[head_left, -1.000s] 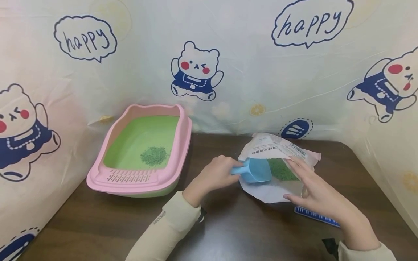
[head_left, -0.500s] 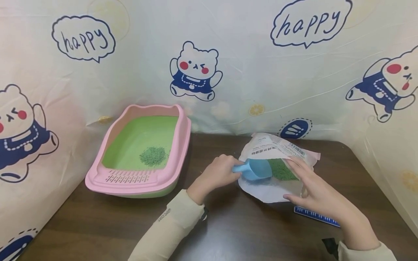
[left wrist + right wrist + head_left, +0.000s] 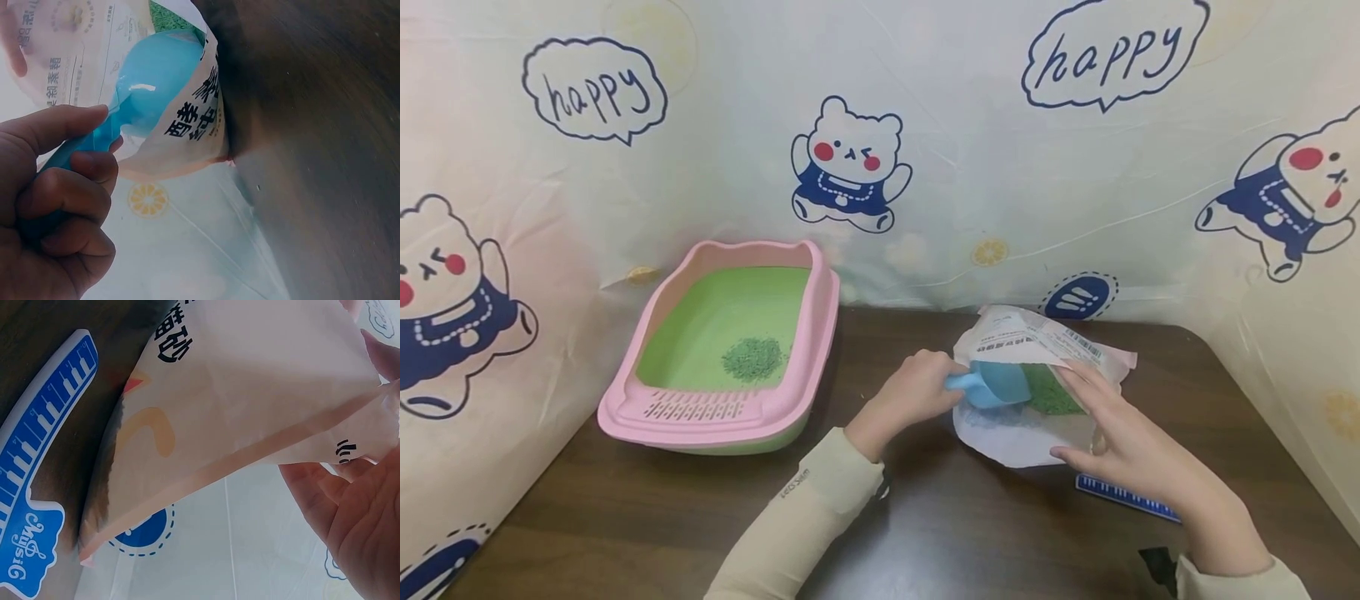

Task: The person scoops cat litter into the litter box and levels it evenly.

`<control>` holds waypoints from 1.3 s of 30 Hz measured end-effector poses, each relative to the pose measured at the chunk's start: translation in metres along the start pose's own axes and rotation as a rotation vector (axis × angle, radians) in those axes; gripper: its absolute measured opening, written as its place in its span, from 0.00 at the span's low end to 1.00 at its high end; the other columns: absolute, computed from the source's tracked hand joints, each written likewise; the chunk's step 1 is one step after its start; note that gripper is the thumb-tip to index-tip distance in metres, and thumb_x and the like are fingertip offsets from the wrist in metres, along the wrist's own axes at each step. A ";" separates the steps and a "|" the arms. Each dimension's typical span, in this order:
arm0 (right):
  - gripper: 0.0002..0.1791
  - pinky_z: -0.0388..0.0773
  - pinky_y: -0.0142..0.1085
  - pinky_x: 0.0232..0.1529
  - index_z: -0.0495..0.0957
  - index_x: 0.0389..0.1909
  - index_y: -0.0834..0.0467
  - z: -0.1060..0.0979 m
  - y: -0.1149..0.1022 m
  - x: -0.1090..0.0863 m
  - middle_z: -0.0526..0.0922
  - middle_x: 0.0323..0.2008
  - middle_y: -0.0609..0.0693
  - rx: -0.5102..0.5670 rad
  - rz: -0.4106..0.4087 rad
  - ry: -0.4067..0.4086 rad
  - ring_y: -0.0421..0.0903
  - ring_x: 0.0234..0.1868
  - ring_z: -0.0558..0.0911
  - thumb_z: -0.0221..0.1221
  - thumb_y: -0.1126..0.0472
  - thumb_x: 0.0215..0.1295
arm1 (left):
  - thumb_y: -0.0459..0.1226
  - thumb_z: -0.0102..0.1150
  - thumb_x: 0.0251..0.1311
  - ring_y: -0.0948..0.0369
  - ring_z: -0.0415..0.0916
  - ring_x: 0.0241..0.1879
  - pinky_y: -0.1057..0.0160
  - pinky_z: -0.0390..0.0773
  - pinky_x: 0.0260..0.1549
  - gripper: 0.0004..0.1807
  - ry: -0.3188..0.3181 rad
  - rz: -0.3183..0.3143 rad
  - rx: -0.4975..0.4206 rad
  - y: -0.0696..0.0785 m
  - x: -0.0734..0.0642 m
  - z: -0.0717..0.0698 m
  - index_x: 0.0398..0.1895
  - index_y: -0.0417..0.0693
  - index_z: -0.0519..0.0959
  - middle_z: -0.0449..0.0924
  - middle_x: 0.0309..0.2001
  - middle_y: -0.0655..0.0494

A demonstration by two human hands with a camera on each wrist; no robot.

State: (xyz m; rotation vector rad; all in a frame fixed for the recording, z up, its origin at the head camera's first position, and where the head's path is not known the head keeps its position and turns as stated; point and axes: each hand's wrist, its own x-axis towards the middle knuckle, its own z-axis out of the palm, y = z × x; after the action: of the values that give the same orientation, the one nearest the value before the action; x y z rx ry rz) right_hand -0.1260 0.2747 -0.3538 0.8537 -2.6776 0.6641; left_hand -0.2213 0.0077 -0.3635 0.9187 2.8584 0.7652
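Observation:
My left hand grips the handle of a light blue scoop, fingers curled round it in the left wrist view. The scoop lies in the mouth of a white printed bag, its front edge at the green granules inside. On the bag's right side, my right hand holds the mouth's edge between thumb and fingers. In the right wrist view the bag's side hides part of the fingers. The bag rests on the dark wooden table.
At the left stands a pink-rimmed litter box with a green inside and a small pile of green granules. A blue ruler with piano keys lies under my right forearm. A printed cloth hangs behind the table.
My left hand has shifted a little right, bringing the scoop further into the bag and closer to the green granules. My right hand has stayed in place.

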 end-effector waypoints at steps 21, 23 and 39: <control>0.53 0.44 0.09 0.61 0.60 0.73 0.61 0.005 0.002 -0.002 0.61 0.71 0.62 0.002 -0.020 0.025 0.60 0.63 0.68 0.77 0.59 0.47 | 0.37 0.62 0.62 0.65 0.66 0.22 0.71 0.64 0.21 0.03 0.048 -0.028 -0.036 0.006 0.020 0.022 0.37 0.51 0.84 0.73 0.23 0.60; 0.53 0.44 0.09 0.62 0.60 0.73 0.62 0.004 0.002 -0.001 0.61 0.71 0.62 -0.003 -0.029 0.031 0.59 0.62 0.68 0.77 0.60 0.46 | 0.37 0.62 0.62 0.65 0.67 0.23 0.71 0.65 0.21 0.06 0.051 -0.030 -0.042 0.007 0.023 0.024 0.40 0.51 0.85 0.77 0.26 0.59; 0.51 0.45 0.08 0.60 0.60 0.73 0.61 0.001 0.001 -0.001 0.61 0.72 0.61 -0.006 0.002 0.010 0.58 0.60 0.70 0.75 0.59 0.49 | 0.39 0.62 0.62 0.63 0.70 0.28 0.71 0.67 0.24 0.12 0.048 -0.038 -0.088 0.007 0.016 0.020 0.47 0.50 0.86 0.84 0.39 0.58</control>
State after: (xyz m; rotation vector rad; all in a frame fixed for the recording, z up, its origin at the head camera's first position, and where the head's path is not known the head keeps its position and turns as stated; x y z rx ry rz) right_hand -0.1259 0.2749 -0.3555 0.8435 -2.6704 0.6591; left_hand -0.2273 0.0308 -0.3756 0.8437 2.8473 0.9126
